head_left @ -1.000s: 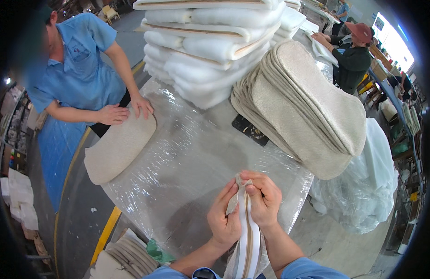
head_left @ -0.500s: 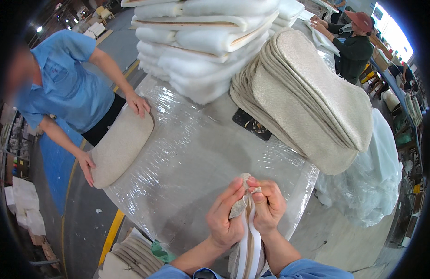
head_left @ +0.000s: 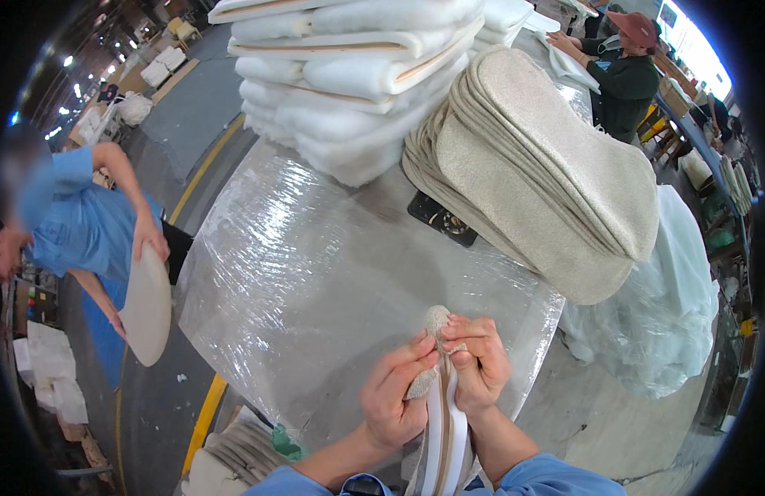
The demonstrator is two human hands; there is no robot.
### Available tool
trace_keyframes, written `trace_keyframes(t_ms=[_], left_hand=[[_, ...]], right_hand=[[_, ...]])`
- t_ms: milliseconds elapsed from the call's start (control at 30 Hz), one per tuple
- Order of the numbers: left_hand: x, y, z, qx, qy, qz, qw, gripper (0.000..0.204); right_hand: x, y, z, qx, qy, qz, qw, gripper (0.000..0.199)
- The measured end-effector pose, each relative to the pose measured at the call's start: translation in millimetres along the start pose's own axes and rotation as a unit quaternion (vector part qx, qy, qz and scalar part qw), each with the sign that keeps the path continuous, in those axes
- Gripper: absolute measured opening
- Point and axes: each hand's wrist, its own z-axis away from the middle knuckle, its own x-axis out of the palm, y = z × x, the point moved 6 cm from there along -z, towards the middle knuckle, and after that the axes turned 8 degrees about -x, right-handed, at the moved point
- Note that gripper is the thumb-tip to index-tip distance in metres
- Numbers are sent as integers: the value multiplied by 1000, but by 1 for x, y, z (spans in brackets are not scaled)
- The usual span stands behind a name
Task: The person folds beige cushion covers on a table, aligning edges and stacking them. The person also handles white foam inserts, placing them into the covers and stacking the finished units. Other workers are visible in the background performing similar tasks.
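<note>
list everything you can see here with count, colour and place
padded piece: one, white foam with a beige fabric cover, held on edge at the table's near side
table: one, wrapped in clear shiny film, centre
stack of fabric-covered pads: one, beige, far right of the table
stack of foam pads: one, white, far end of the table
dark flat object: one, black, under the beige stack's edge
plastic bag: one, clear whitish, right of the table
co-worker: one, blue shirt, left, holding an oval beige pad
second person: one, dark top, far right
left hand: fingers gripping the cover
right hand: fingers pinching the cover's top
</note>
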Motion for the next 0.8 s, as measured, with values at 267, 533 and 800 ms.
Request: trace_keyframes(t_ms=[267,533,800], left_hand=[[-4,4,-16,-57,-25,-49,997,17],[-4,13,-24,-7,-62,-56,996,14],[39,-77,-73,-231,-146,251,928,42]], right_hand=[[-6,9,-29,-48,-151,59,986,23],[-3,5,-61,17,-335,-1,942,22],[-4,2,-24,68,-100,-3,993,5]])
